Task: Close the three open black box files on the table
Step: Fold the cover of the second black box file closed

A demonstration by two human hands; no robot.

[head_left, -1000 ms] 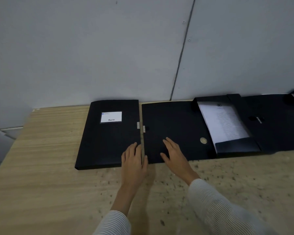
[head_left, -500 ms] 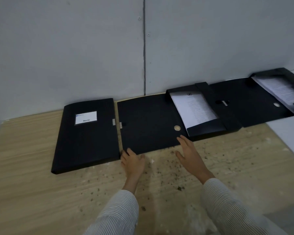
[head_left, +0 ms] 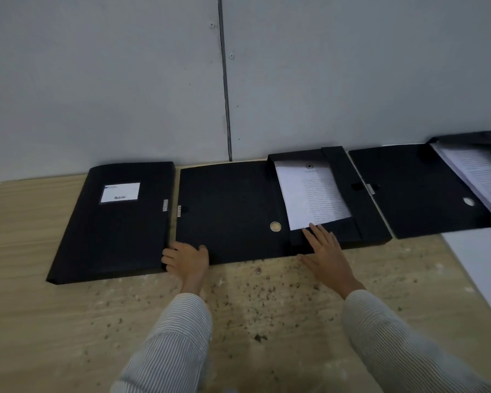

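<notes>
A closed black box file (head_left: 114, 222) with a white label lies at the left. Beside it the middle box file is open, its lid (head_left: 227, 208) flat on the table and its tray (head_left: 349, 234) holding printed paper (head_left: 309, 194). My left hand (head_left: 186, 258) grips the lid's front left corner, thumb on top and fingers curled at the edge. My right hand (head_left: 326, 251) lies flat and spread on the tray's front wall, fingertips touching the paper. A third box file (head_left: 414, 191) lies open at the right, its papers partly cut off by the frame.
The files lie in a row against a grey panelled wall (head_left: 238, 80) at the back of a wooden table (head_left: 68, 321). The table surface in front of me is speckled with dark flecks. A pale surface (head_left: 485, 265) adjoins the table at the right.
My left hand slid from the seam between the two left files to the lid's front corner and curled on it. My right hand moved right, off the lid onto the tray's front.
</notes>
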